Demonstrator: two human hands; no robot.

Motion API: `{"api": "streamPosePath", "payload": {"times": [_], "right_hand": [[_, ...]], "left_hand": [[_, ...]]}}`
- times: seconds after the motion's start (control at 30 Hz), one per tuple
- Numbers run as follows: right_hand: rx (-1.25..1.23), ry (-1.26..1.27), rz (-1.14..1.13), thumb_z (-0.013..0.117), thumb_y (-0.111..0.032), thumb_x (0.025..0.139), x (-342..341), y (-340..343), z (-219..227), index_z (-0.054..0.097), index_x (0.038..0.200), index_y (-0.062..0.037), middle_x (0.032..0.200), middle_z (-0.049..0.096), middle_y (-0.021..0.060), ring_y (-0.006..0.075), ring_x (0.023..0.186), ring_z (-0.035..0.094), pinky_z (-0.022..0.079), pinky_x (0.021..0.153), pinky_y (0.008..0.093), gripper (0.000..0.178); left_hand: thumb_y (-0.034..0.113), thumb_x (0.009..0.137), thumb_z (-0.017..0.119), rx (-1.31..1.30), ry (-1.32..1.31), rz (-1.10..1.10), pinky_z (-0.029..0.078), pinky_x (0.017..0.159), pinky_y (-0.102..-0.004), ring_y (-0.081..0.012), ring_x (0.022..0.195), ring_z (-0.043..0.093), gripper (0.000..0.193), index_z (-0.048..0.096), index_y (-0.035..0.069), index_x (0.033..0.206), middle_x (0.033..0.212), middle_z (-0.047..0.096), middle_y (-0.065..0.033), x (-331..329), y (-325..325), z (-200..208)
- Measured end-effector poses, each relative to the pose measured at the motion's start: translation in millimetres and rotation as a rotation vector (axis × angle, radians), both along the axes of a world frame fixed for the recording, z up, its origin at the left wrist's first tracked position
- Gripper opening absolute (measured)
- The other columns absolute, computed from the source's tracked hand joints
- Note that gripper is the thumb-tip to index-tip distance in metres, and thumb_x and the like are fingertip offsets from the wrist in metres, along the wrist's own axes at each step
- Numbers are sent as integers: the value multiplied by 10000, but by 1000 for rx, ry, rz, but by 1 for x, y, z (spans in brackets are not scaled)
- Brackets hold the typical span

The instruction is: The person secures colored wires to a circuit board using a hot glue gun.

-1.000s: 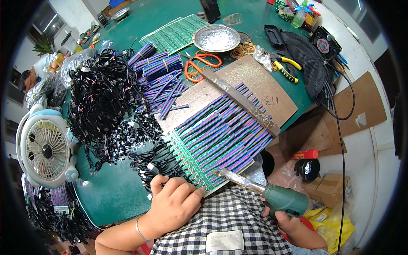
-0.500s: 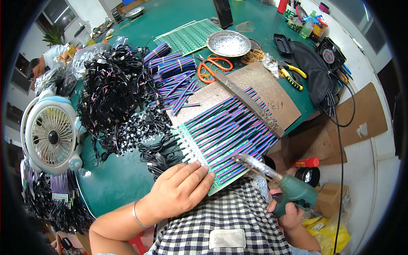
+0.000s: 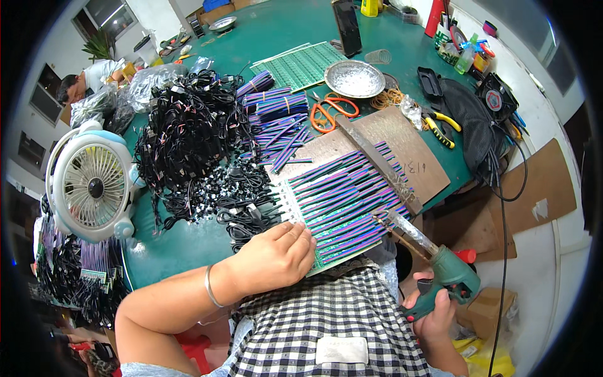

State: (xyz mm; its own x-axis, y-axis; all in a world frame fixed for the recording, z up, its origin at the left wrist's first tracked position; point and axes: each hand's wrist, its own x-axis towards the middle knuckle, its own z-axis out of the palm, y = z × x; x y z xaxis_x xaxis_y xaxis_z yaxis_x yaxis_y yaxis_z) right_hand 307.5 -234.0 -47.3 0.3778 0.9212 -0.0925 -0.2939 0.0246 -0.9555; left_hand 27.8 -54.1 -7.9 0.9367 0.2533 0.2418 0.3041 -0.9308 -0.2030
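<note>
My left hand (image 3: 276, 261) lies at the lower left edge of a green circuit board panel (image 3: 322, 261), fingers bent and pressed together beside the white connectors (image 3: 289, 206). What its fingertips pinch, if anything, is hidden. Rows of striped flat ribbon wires (image 3: 339, 207) lie across the panel, their far ends under a long metal bar (image 3: 384, 164) on a wooden board (image 3: 411, 147). My right hand (image 3: 433, 314) is closed round the grip of a green soldering gun (image 3: 453, 276). Its silver barrel points up and left, the tip close to the right ends of the nearest wires.
Left of the panel lie black cables (image 3: 188, 125), with striped wire bundles (image 3: 276, 103) beyond. A white fan (image 3: 94, 182) stands at the left. Orange scissors (image 3: 333, 113), a metal dish (image 3: 355, 80) and yellow-handled pliers (image 3: 441, 129) lie farther back. Another person (image 3: 88, 85) sits far left.
My left hand's fingers have bent and drawn together at the panel's edge. The soldering gun has shifted slightly right against the panel. The whole view has moved a little.
</note>
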Motion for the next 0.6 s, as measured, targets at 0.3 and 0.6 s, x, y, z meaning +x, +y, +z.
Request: {"api": "streamPosePath", "payload": {"times": [0.3, 0.6], "right_hand": [[-10, -11, 31, 502, -438, 977, -6, 1, 4, 429, 1238, 76, 1116, 590, 181, 196, 637, 623, 552, 551, 360, 581], [24, 35, -19, 497, -359, 976, -5, 0, 5, 421, 1257, 103, 1124, 585, 246, 223, 655, 630, 564, 611, 361, 547]], "left_hand": [[150, 750, 613, 37, 255, -115, 560, 809, -334, -253, 870, 693, 189, 664, -7, 840, 883, 684, -128, 11, 5, 13], [173, 757, 600, -104, 220, -90, 526, 721, -312, -227, 796, 653, 172, 659, 25, 820, 839, 636, -82, 15, 11, 18]]}}
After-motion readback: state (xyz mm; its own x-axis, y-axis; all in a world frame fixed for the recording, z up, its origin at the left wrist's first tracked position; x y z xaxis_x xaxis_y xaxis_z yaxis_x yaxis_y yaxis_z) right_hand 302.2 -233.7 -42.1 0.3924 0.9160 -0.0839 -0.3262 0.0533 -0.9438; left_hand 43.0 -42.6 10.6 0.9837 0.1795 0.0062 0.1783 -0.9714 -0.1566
